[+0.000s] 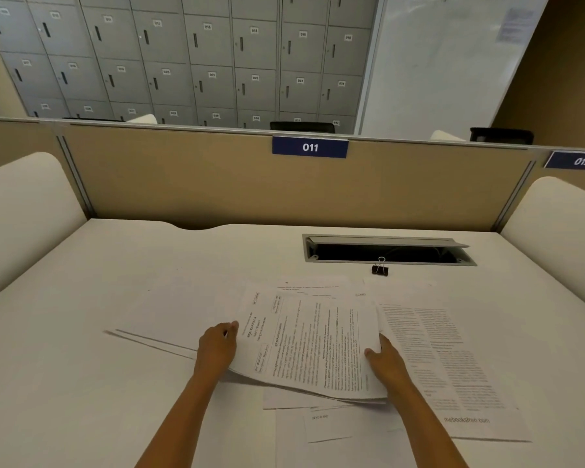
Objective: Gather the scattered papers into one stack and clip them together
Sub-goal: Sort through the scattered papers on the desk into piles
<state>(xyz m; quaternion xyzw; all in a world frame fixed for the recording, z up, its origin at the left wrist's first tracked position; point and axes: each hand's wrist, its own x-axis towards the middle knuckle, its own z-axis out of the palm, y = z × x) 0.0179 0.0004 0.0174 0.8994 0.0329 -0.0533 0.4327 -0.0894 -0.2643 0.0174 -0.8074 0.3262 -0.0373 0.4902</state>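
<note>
A small stack of printed papers (311,342) is held just above the white desk (122,282), turned sideways. My left hand (217,346) grips its left edge and my right hand (385,363) grips its right edge. More loose sheets lie flat around it: a large printed page (453,366) to the right, blank or faint sheets (335,423) below, others (311,287) behind and to the left (163,319). A black binder clip (380,269) stands on the desk behind the papers, apart from both hands.
An open cable slot (385,253) with a raised metal lid is set into the desk just behind the clip. A tan partition (217,184) labelled 011 closes the back. White side dividers (24,211) flank the desk; grey lockers stand beyond.
</note>
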